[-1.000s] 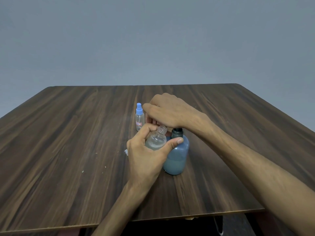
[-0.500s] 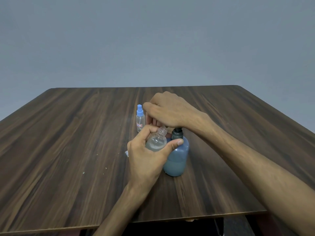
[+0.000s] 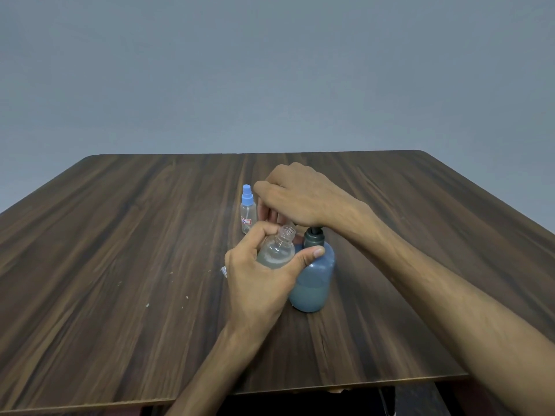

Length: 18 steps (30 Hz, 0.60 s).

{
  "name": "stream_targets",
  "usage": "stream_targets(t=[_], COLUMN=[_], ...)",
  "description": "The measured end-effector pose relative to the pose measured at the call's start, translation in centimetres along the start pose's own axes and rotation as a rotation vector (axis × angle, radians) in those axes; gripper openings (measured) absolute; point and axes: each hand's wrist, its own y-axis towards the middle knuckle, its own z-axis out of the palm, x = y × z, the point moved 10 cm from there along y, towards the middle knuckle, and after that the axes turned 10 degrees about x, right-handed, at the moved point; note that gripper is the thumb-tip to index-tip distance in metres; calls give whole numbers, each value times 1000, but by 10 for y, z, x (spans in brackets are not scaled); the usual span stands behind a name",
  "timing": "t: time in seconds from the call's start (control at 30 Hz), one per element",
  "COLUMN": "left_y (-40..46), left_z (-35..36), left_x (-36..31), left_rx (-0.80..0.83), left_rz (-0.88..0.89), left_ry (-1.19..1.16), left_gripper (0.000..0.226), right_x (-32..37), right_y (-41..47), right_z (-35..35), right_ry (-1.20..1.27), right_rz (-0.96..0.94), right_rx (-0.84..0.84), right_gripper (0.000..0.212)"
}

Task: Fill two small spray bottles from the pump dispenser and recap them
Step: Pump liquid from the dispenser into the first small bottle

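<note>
Dark wood-grain tabletop fills the lower half of the frame, with a plain grey-blue wall behind it. At centre, the left hand grips a small clear plastic bottle with an open threaded neck — thumb and fingers curl round its body, and a little cloudy liquid sits in its bottom. Just right of it and touching the thumb stands a rounded translucent blue pump dispenser, partly full, with a dark collar. The right hand rests over the pump top, fingers bent downward — whether they clasp the pump head I cannot tell. Left of that hand, a small clear spray bottle with a blue cap stands upright.
</note>
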Motion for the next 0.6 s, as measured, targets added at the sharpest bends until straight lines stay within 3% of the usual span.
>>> stream_targets(t=[0.6], left_y=[0], left_z=[0], left_x=[5], left_rx=[-2], left_rz=[-9], left_ry=[-11], left_gripper=[41], right_x=[4], right_y=[-1], right_z=[-1], right_ry=[-13], right_rz=[-14], right_rx=[-6], right_gripper=[47])
